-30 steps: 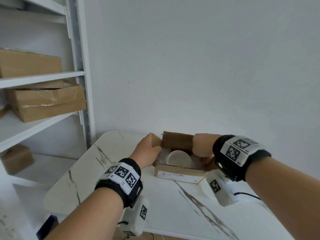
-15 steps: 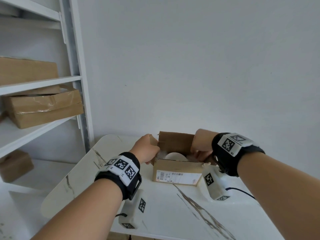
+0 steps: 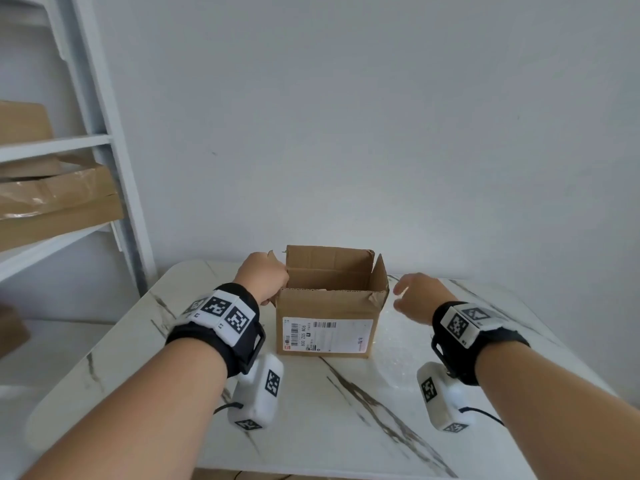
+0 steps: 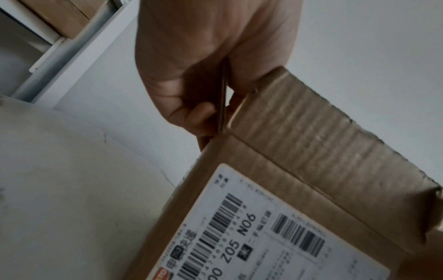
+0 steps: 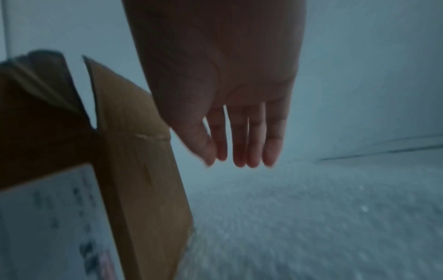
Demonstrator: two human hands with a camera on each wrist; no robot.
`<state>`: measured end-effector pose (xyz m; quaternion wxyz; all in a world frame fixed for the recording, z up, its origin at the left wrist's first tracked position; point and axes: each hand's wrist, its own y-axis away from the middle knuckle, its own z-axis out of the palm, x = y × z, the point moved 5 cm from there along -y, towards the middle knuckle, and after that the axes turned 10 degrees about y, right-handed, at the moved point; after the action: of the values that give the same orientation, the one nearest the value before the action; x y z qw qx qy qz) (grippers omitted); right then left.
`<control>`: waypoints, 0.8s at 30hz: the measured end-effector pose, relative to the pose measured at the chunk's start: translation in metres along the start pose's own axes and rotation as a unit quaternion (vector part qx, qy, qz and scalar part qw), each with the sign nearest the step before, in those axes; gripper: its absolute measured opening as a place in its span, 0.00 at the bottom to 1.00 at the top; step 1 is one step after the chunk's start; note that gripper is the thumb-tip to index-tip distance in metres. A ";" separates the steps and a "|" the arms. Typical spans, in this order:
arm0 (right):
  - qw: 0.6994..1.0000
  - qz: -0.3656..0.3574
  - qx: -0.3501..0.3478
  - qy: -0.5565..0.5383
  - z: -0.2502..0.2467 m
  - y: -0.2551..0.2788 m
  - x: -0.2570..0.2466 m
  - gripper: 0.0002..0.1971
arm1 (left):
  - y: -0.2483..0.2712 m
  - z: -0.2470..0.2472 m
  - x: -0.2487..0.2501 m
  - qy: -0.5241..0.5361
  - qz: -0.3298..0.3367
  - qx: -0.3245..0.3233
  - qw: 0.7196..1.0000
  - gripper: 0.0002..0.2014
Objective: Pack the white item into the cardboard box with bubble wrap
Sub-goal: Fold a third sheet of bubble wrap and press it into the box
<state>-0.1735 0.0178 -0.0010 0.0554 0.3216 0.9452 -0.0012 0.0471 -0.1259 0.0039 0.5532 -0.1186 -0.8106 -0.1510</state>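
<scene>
The left hand (image 3: pixel 265 280) pinches the left flap (image 4: pixel 223 98) of the box (image 3: pixel 325 320), as it did a moment ago. The right hand (image 3: pixel 417 297) has come out of the box and now hangs just beside its right side, fingers (image 5: pixel 239 144) loose and straight, holding nothing. The box has been tipped upright on the desk (image 3: pixel 346 427), so its near wall hides the inside; the white item, seen inside it a second ago, is presumably still there. Closing the flaps looks next.
</scene>
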 end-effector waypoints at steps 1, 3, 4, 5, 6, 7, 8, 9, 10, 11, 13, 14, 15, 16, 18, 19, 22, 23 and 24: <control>0.999 -0.012 -0.038 0.020 0.016 -0.002 0.001 0.18 | 0.000 0.001 0.000 -0.001 -0.003 -0.001 1.000 0.12; 0.996 -0.007 -0.080 0.042 0.042 -0.006 0.005 0.22 | -0.001 0.001 0.000 -0.001 -0.007 -0.001 1.000 0.12; 0.996 0.002 -0.083 0.044 0.051 -0.008 0.008 0.23 | -0.002 0.001 0.000 -0.002 -0.008 0.002 1.000 0.12; 0.996 0.012 -0.080 0.044 0.058 -0.011 0.010 0.23 | -0.002 0.001 0.000 -0.004 -0.009 0.005 1.000 0.12; 0.996 0.019 -0.075 0.045 0.063 -0.013 0.013 0.23 | -0.003 0.001 0.001 -0.004 -0.010 0.008 1.000 0.12; 0.996 0.023 -0.070 0.046 0.067 -0.015 0.014 0.22 | -0.003 0.001 0.001 -0.005 -0.010 0.009 1.000 0.13; 0.996 0.025 -0.067 0.049 0.069 -0.017 0.016 0.20 | -0.004 0.002 0.000 -0.001 -0.011 0.009 1.000 0.13; 0.996 0.025 -0.063 0.048 0.070 -0.019 0.016 0.17 | -0.004 0.002 0.000 -0.002 -0.011 0.008 1.000 0.13; 0.997 0.026 -0.060 0.049 0.071 -0.020 0.017 0.14 | -0.004 0.002 0.000 0.001 -0.013 0.007 1.000 0.13; 0.997 0.025 -0.056 0.051 0.071 -0.021 0.018 0.12 | -0.004 0.002 -0.001 0.000 -0.015 0.005 1.000 0.13; 0.996 0.027 -0.058 0.061 0.068 -0.021 0.019 0.12 | -0.004 0.001 -0.001 -0.003 -0.021 0.000 1.000 0.11; 0.996 0.029 -0.055 0.062 0.063 -0.020 0.020 0.12 | -0.004 0.001 -0.001 -0.008 -0.027 -0.003 1.000 0.10; 0.997 0.032 -0.046 0.059 0.057 -0.020 0.022 0.13 | -0.004 0.000 0.000 -0.015 -0.032 -0.007 0.999 0.09; 0.997 0.035 -0.036 0.050 0.049 -0.019 0.024 0.13 | -0.003 0.000 0.000 -0.020 -0.040 -0.014 0.999 0.08; 0.999 0.042 -0.007 0.029 0.031 -0.016 0.026 0.13 | -0.004 -0.001 0.001 -0.031 -0.051 -0.029 0.998 0.06; 0.999 0.047 0.011 0.018 0.020 -0.013 0.027 0.12 | -0.005 -0.002 0.002 -0.035 -0.051 -0.033 0.998 0.05; 0.995 0.059 0.079 -0.012 -0.016 -0.002 0.027 0.09 | -0.001 -0.007 0.012 -0.045 -0.008 -0.001 0.999 0.03; 0.992 0.063 0.108 -0.027 -0.030 0.004 0.026 0.08 | 0.002 -0.010 0.018 -0.056 0.023 0.019 0.998 0.03; 0.987 0.067 0.140 -0.045 -0.044 0.009 0.026 0.06 | 0.003 -0.013 0.024 -0.068 0.049 0.050 0.995 0.12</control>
<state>-0.1930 0.0424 0.0406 0.0520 0.3886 0.9086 -0.1439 0.0506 -0.1277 0.0311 0.5089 -0.1400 -0.8461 -0.0746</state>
